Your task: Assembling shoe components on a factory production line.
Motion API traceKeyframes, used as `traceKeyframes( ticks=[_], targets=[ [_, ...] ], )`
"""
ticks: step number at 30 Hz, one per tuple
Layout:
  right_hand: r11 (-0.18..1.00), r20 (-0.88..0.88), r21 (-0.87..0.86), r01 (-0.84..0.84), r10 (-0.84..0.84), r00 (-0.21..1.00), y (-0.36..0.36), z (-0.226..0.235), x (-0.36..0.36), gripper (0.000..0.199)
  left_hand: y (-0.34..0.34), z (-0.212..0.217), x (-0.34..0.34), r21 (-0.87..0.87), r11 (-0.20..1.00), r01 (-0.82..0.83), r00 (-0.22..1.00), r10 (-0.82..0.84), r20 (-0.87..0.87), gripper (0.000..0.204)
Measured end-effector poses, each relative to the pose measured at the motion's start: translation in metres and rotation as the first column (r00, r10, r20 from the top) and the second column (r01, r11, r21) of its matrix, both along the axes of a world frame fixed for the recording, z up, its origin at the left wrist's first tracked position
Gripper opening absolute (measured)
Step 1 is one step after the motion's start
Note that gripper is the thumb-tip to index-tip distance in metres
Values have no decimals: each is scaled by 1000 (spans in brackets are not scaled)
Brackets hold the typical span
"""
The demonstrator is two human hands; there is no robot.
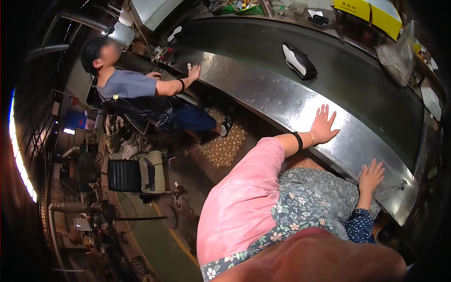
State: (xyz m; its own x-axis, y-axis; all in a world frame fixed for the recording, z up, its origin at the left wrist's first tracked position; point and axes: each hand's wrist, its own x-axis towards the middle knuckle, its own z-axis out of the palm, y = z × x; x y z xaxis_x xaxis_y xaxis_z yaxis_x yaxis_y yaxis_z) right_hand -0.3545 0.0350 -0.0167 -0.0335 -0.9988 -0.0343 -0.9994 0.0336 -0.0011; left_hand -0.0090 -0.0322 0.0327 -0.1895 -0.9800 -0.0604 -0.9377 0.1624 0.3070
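Observation:
My left hand (324, 125) lies on the shiny metal ledge (263, 91), fingers spread and nothing in them. A black band and a thin bracelet circle that wrist. Farther right along the same ledge, my right hand (371, 177) rests flat with its fingers stretched out, also bare. Beyond the ledge runs a dark green belt (357, 89). On it sits a black and white shoe (299, 61), ahead of my left hand and touched by neither hand. A smaller white and dark piece, perhaps another shoe (174, 34), is at the belt's far left end.
A co-worker (129, 87) sits at the left, one hand on the ledge. Along the belt's far side are a yellow box (371, 15), a clear plastic bag (397, 58) and a dark item (318, 19). A padded chair (152, 172) stands on the floor behind.

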Motion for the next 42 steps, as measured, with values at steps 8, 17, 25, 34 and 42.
traceKeyframes(
  ticks=[8, 17, 25, 34, 42],
  targets=[
    [998, -46, 27, 52, -50, 998, 7, 18, 29, 57, -2, -15, 6, -35, 999, -7, 1000, 7, -10, 79],
    [998, -41, 2, 55, -55, 998, 4, 14, 22, 58, -5, -15, 3, -46, 999, -15, 1000, 16, 12, 79],
    [997, -38, 21, 70, -69, 997, 12, 16, 21, 59, 1, -17, -1, -68, 998, -20, 1000, 20, 0, 79],
    [998, -26, 25, 56, -56, 998, 23, 8, 25, 62, 6, -11, 6, -88, 996, -4, 1000, 5, 9, 77],
    [982, 485, -189, 18, 78, 871, 75, 15, -41, 52, 21, -49, -15, -233, 971, 56, 998, -45, 51, 77]
  ],
)
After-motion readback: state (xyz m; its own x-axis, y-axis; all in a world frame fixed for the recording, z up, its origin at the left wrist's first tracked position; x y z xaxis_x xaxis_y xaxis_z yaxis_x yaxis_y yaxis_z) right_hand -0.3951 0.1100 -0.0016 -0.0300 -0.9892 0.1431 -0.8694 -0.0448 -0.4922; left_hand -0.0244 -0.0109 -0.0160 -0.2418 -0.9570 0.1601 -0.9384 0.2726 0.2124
